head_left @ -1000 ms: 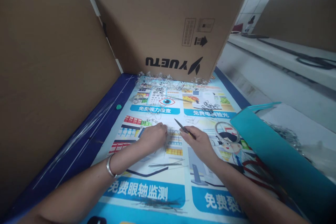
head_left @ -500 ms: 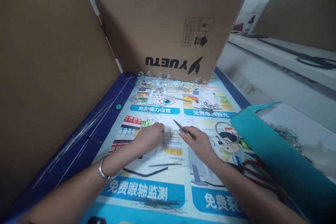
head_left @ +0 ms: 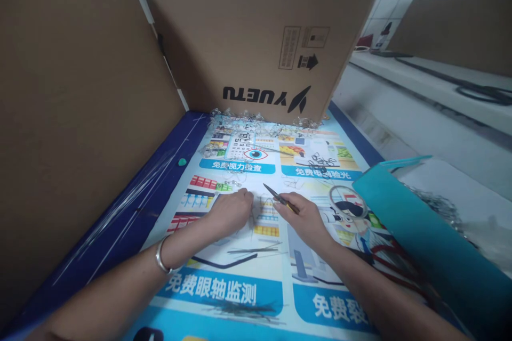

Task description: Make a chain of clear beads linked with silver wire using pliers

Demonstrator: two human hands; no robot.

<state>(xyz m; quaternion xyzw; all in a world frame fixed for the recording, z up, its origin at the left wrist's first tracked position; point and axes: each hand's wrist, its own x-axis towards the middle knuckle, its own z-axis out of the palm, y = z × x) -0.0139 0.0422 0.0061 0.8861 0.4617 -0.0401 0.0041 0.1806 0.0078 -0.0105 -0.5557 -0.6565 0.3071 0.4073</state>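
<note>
The cardboard box (head_left: 256,37) at the top centre carries the brand "YUETU" printed upside down in black, beside arrow symbols and two small boxed labels too small to read. A second plain cardboard panel (head_left: 80,117) fills the left of the frame. Both are matte brown corrugated board.

The surface is covered by one glossy printed poster (head_left: 276,272). Two of its blue banners read clearly: "免费视力检查" at the centre and "免费眼轴监测" at the bottom. Two more on the right are partly covered or cut off.

At the frame's centre, the left hand (head_left: 232,213) lies knuckles up on the poster with one smooth silver bangle (head_left: 161,256) on its wrist. Its grip is curled under with the fingertips hidden, so whether it pinches anything cannot be told. Thin wire pieces (head_left: 258,206) lie just beside it.

The right hand (head_left: 306,218), just right of centre, has its grip closed around one slim dark tool (head_left: 280,200), possibly tweezers, whose pointed tip angles toward the upper left over the wires.

A loose bundle of fine wires (head_left: 240,309) lies at the bottom centre. One teal folder (head_left: 420,234), smooth and stiff, slants across the right.
</note>
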